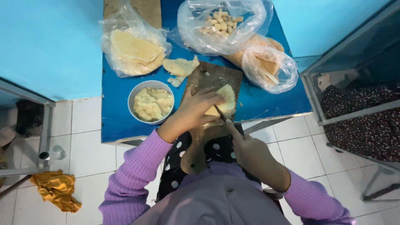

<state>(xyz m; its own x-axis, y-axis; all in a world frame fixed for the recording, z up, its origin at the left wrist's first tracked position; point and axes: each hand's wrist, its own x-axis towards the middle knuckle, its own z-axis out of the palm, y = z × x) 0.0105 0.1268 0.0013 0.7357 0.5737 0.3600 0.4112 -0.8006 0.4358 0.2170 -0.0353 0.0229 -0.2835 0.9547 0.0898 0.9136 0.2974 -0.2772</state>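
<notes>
Clamped on my knife (221,115), right hand (250,152) nears the flatbread (224,101); left hand (196,109) presses it onto the board (208,77).

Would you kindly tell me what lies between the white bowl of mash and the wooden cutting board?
In the head view, only a narrow bare strip of the blue table separates the white bowl from the wooden cutting board; pale flatbread scraps lie just beyond.

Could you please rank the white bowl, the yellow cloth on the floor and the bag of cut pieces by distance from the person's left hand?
1. white bowl, just beside the left hand
2. bag of cut pieces, at the table's back
3. yellow cloth, on the floor
</notes>
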